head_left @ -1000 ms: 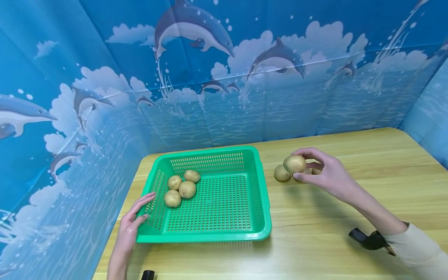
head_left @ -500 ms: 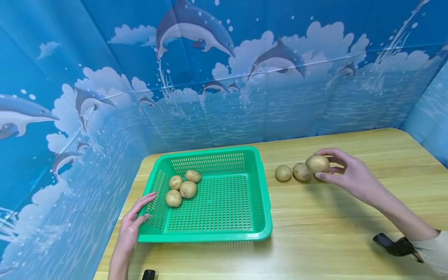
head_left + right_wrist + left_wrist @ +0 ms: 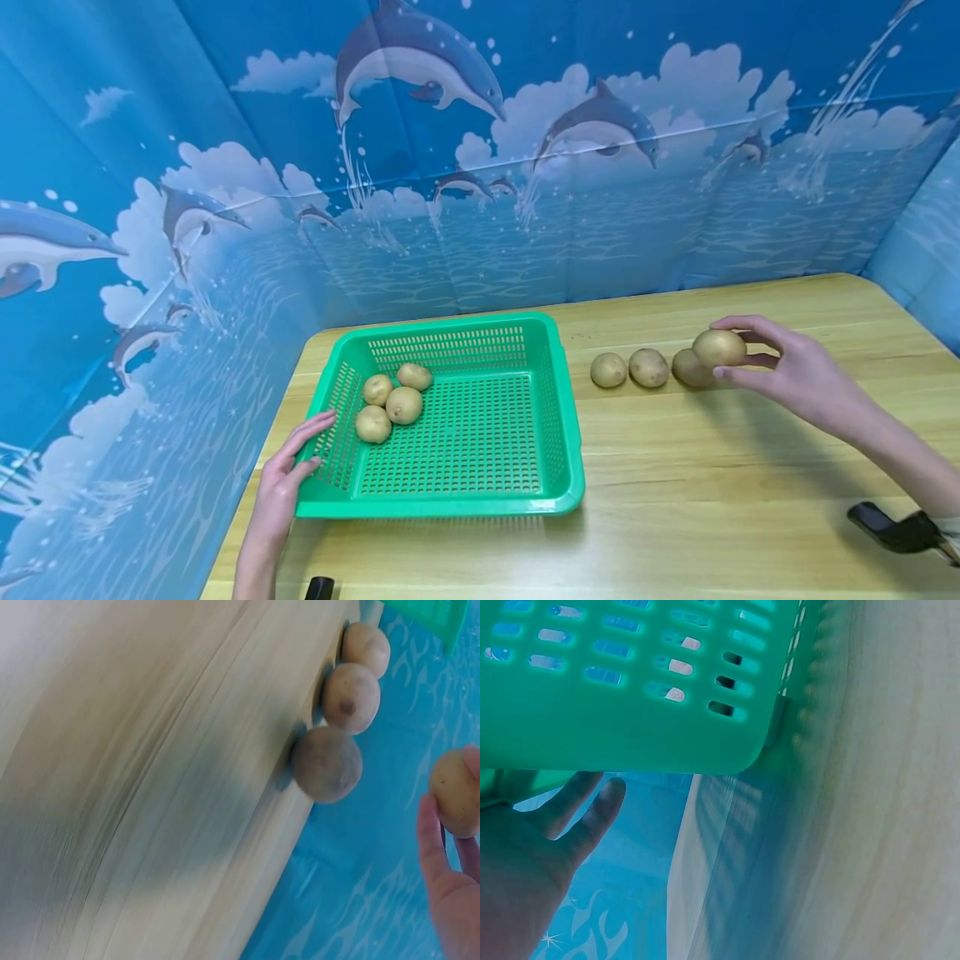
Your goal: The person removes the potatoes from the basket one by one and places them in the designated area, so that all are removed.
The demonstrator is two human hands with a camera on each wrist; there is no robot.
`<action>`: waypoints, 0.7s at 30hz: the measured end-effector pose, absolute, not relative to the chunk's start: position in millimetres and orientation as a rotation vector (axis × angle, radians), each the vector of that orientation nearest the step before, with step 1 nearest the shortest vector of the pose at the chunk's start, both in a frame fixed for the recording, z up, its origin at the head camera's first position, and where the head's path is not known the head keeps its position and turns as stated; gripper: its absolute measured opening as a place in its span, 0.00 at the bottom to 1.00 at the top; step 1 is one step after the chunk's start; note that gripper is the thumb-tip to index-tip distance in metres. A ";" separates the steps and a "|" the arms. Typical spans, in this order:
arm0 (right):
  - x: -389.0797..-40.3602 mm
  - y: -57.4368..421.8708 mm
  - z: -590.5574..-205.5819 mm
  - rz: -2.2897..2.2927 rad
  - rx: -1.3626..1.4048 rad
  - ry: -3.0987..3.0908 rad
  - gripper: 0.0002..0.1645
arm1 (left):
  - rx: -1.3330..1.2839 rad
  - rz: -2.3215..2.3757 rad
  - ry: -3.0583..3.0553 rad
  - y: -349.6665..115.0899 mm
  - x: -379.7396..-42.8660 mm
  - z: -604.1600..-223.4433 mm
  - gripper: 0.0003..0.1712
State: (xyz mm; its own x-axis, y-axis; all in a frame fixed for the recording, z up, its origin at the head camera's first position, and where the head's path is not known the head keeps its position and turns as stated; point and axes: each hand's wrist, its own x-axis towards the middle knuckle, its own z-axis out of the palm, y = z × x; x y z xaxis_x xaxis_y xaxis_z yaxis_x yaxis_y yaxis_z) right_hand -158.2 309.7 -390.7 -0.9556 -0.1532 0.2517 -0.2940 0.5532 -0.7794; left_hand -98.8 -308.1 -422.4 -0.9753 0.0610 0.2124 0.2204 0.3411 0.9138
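Observation:
My right hand (image 3: 798, 367) pinches a potato (image 3: 717, 348) between thumb and fingers, raised over the table at the right. Below it lies a potato (image 3: 690, 368), partly hidden by the held one. Two more potatoes, one in the middle (image 3: 648, 367) and one at the left (image 3: 608, 370), continue that row. In the right wrist view the held potato (image 3: 455, 793) appears at the right edge. My left hand (image 3: 281, 479) holds the left rim of a green perforated plastic basket (image 3: 442, 507). Several potatoes (image 3: 403, 406) sit together in the basket's left part.
The wooden table (image 3: 675, 500) has rounded back corners. A blue curtain (image 3: 622, 242) printed with dolphins hangs behind it and along the left. A black wrist mount (image 3: 892, 529) is strapped to the right forearm, and part of another black device (image 3: 320, 588) shows near the left.
My right hand has carried the potato to the right, along the row, uncovering the potatoes on the table behind it. The left hand and the basket have stayed in place.

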 end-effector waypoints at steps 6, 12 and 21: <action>-159.9 323.0 -391.1 1.348 0.368 -2.657 0.31 | -0.267 -1.728 -2.446 -308.2 -99.4 -422.0 0.30; -163.8 335.2 -396.6 1.261 0.337 -2.686 0.31 | -0.299 -1.715 -2.434 -308.1 -100.8 -422.5 0.30; -171.7 348.9 -407.9 1.106 0.342 -2.781 0.33 | -0.278 -1.727 -2.434 -307.8 -99.8 -422.6 0.30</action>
State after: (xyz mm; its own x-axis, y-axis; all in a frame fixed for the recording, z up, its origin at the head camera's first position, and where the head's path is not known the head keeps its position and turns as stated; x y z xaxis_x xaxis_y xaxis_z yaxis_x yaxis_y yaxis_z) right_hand -171.7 348.9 -407.9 -0.9661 -0.1613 0.2017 -0.2558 0.7061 -0.6603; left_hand -99.8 -307.8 -422.6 -0.9725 0.0670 0.2232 0.2328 0.3225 0.9175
